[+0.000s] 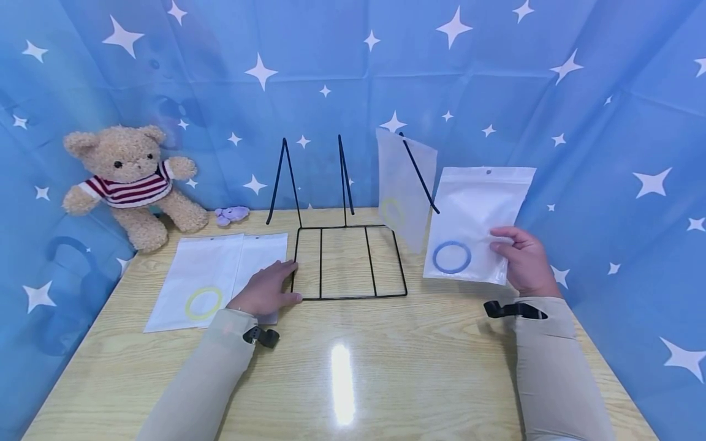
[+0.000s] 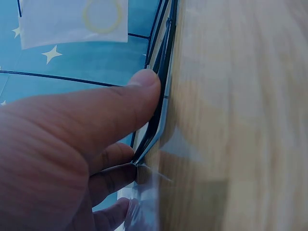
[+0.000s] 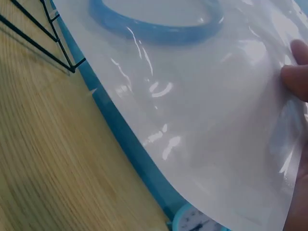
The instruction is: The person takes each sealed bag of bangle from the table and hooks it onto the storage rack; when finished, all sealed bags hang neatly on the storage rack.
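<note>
My right hand (image 1: 526,260) pinches the right edge of a white zip bag (image 1: 480,214), thumb in front, holding it upright right of a black wire rack (image 1: 353,298). A blue ring (image 1: 452,241) shows at the bag's lower left. The bag fills most of the right wrist view. My left hand (image 1: 267,286) grips the rack's front left corner, thumb on one side and fingers on the other. From the rack's right wire arm (image 1: 420,174) hangs another bag (image 1: 405,196) with a pale yellow ring. The other two wire arms are bare.
Two flat white bags (image 1: 182,269) overlap on the table left of the rack, one showing a yellow ring (image 1: 203,302). Behind them are a small purple toy (image 1: 231,214) and a teddy bear (image 1: 129,177). Part of a round dial (image 3: 197,221) shows in the right wrist view.
</note>
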The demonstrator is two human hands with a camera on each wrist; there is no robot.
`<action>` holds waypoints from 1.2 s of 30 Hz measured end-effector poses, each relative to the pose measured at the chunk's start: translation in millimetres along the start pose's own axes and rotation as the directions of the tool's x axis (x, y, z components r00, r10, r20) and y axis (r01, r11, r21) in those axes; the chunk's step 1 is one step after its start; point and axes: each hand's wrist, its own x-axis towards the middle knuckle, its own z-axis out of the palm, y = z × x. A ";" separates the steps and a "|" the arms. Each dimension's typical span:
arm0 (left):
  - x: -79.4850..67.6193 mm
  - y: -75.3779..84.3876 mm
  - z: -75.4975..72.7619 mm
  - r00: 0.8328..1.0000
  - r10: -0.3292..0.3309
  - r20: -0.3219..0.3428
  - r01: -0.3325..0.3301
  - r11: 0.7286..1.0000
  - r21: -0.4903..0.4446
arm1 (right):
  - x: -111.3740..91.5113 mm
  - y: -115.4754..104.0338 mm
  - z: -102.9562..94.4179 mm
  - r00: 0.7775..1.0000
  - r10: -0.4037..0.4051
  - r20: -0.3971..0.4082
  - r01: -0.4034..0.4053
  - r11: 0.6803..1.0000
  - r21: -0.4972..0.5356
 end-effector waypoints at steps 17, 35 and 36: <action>1.2 -2.1 1.7 1.000 0.009 -0.014 -0.009 1.000 0.010 | -4.2 -12.3 21.3 0.957 0.083 0.277 -0.041 0.987 -0.153; 0.1 0.7 1.3 1.000 -0.003 -0.021 0.003 1.000 0.008 | -9.5 -20.8 71.0 0.850 0.242 0.468 -0.006 0.893 -0.450; -0.2 0.8 1.0 1.000 -0.004 -0.020 0.004 1.000 0.007 | -10.8 -22.5 73.8 0.845 0.236 0.480 0.006 0.893 -0.450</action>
